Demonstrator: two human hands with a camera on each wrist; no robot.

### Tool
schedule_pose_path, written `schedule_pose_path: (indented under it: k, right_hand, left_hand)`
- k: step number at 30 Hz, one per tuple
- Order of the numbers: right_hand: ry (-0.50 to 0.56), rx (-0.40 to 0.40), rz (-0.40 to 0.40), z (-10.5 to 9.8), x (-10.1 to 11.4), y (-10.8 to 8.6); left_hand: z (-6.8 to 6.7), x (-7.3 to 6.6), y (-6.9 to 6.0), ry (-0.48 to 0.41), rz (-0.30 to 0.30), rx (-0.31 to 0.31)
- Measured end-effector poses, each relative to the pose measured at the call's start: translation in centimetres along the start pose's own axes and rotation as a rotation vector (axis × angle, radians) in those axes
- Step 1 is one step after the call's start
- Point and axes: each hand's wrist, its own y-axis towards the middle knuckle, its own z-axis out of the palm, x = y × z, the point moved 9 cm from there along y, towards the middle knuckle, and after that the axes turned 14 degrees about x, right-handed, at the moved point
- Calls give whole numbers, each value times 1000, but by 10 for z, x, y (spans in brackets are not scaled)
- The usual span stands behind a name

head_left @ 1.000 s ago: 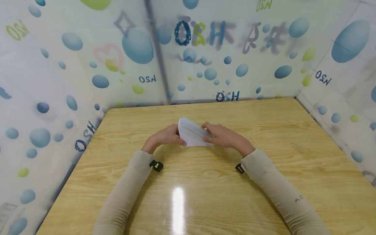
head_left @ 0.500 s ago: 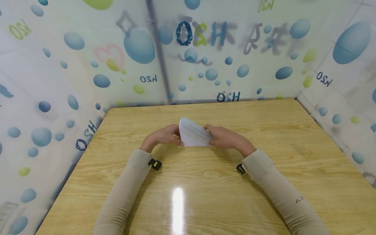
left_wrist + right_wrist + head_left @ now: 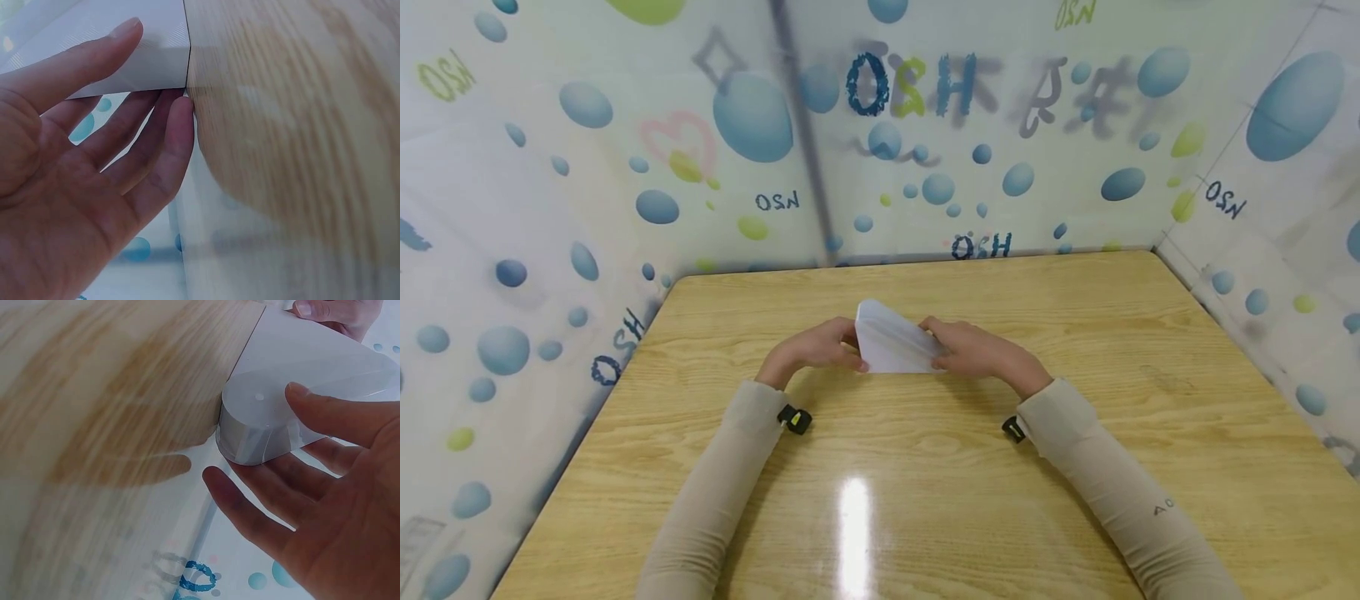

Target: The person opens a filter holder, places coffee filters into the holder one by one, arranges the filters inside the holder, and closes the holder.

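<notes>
A white, wedge-shaped box-like object (image 3: 891,343) stands on the wooden table in the head view, tall at its left and sloping down to the right. My left hand (image 3: 823,344) holds its left end, thumb on the near face and fingers behind. At the low right end, my right hand (image 3: 976,348) grips it between thumb and fingers. Fine ribbing shows on the white panel (image 3: 164,59) beside the left thumb in the left wrist view. Seen from the right wrist, the object's rounded end (image 3: 247,434) looks translucent and glossy. Its exact kind is unclear.
The wood-grain table (image 3: 925,483) spreads out on all sides of the hands and carries a bright light reflection. Behind it and at both sides hang white walls (image 3: 925,167) printed with blue and green dots. Black straps (image 3: 795,419) sit at the wrists.
The object stays nearly in place, held by both hands. My left thumb has drawn slightly left along the lower edge, and the right fingers have shifted a little.
</notes>
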Motion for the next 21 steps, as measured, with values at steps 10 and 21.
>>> schedule_pose_path:
  k: [10, 21]
  right_hand:
    - [-20, -8, -8, -1, 0, -2]
    - [51, 66, 35, 1, -12, -9]
  left_hand:
    - [-1, -2, 4, 0, 14, 7]
    - [-8, 2, -9, 39, -10, -9]
